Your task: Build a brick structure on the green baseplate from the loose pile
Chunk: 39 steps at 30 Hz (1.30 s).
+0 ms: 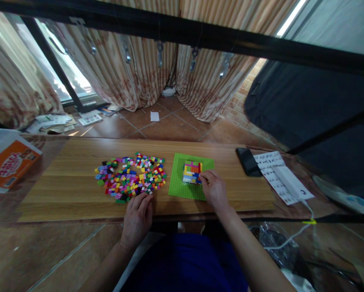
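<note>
A small block of multicoloured building bricks [191, 172] is built up on a green baseplate [176, 184], with red, orange, yellow, blue and white pieces showing. My right hand [214, 188] is at the block's right side, thumb and forefinger pinched together against its edge. Whatever lies between those fingertips is too small to make out. To the left, a spread of loose bricks [131, 178] in many colours lies on the wooden table [66, 178]. At the near edge of these bricks rests my left hand [138, 215], its fingers curled; anything inside them is hidden.
On the right lie a black phone [249, 162], a printed sheet [268, 162] and a white device [291, 184] with a cable. An orange-and-white box [13, 164] stands at the far left. A dark metal bar [176, 30] with hanging clips crosses above the table.
</note>
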Each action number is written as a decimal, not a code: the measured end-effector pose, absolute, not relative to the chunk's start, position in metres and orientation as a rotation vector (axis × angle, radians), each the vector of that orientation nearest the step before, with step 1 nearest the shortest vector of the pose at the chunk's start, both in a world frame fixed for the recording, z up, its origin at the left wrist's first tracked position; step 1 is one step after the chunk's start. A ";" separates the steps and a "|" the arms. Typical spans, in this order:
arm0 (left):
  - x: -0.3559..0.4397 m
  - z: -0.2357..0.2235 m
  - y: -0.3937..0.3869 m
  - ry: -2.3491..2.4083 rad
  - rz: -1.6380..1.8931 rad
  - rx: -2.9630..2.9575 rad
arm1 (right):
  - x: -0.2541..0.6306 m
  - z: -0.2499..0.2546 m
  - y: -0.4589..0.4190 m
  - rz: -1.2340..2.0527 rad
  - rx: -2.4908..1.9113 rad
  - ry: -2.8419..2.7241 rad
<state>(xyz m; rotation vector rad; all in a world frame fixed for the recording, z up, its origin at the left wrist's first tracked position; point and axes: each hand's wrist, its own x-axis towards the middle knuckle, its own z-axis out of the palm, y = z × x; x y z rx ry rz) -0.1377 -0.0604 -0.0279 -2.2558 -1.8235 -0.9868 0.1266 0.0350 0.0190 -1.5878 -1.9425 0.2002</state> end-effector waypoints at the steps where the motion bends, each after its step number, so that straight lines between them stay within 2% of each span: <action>1: -0.138 -0.028 -0.060 -1.824 -0.989 -2.255 | 0.127 0.018 0.035 0.201 -1.576 -1.940; 21: -0.138 -0.029 -0.061 -1.846 -0.977 -2.267 | 0.130 0.009 0.034 0.183 -1.547 -1.926; 28: -0.137 -0.028 -0.062 -1.864 -0.984 -2.259 | 0.129 0.006 0.038 0.312 -1.570 -1.729; 39: -0.138 -0.031 -0.062 -1.835 -0.973 -2.262 | 0.126 -0.011 0.024 -0.026 -1.664 -2.067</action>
